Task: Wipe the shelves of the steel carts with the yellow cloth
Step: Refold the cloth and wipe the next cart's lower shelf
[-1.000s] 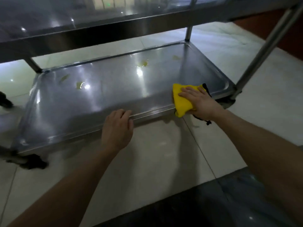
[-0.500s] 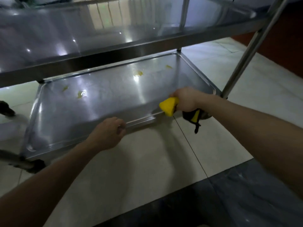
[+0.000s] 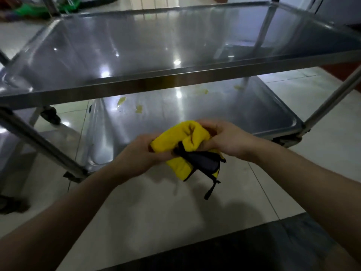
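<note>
We grip cloth [image 3: 187,141] in 2 hands: left [image 3: 136,155], right [image 3: 224,139] | lower shelf [image 3: 195,114] stains at 12 o'clock

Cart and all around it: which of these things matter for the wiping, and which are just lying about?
Part of the job:
- yellow cloth, held by both the left hand and the right hand
- lower shelf, with yellowish spots
- upper shelf

Just lying about:
- green thing on the floor behind the cart, too blurred to identify
- caster

Upper shelf [image 3: 175,45] over lower shelf [image 3: 195,114]
</note>
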`<state>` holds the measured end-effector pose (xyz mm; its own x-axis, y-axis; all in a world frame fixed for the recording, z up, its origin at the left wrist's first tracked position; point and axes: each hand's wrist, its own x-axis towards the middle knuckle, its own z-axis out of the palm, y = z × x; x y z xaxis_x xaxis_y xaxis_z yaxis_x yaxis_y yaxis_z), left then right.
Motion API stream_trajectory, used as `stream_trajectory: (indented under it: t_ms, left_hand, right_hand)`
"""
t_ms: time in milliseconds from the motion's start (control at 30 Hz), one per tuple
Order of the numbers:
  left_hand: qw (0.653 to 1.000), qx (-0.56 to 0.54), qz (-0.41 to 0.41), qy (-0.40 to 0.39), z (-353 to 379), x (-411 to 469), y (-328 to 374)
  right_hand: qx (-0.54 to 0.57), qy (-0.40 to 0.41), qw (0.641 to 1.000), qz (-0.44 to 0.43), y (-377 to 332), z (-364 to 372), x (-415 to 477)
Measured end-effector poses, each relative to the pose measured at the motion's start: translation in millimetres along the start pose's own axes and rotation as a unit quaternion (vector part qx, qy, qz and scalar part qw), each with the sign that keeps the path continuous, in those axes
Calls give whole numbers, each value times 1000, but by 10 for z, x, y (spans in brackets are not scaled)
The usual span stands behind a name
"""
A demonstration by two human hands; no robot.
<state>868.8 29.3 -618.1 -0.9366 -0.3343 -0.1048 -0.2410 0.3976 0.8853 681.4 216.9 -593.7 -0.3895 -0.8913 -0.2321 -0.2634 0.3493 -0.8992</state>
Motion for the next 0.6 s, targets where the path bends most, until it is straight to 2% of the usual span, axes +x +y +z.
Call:
stream_trajectory:
  t_ms: [100, 167, 233, 367, 500, 600]
  left_hand:
    - [995, -30, -62, 76, -134, -100, -109]
    - [988, -35, -101, 108, -156, -133, -118]
    - [984, -38, -122, 126, -159, -166, -11]
    - [985, -42, -131, 108, -182, -343, 233]
    - [985, 14, -149, 81, -228, -681, 303]
    - [975, 46, -197, 90, -249, -1007, 481]
  right_hand:
    - [42, 88, 990, 100, 37, 201, 167]
    - [167, 59, 970, 167, 44, 377, 241]
    - [217, 25, 959, 182, 10, 543, 315]
    - [110, 35, 983, 142, -98, 823, 232]
    - [-11, 66, 988, 142, -93, 759, -117]
    - [2, 53, 980, 193, -185, 572, -513]
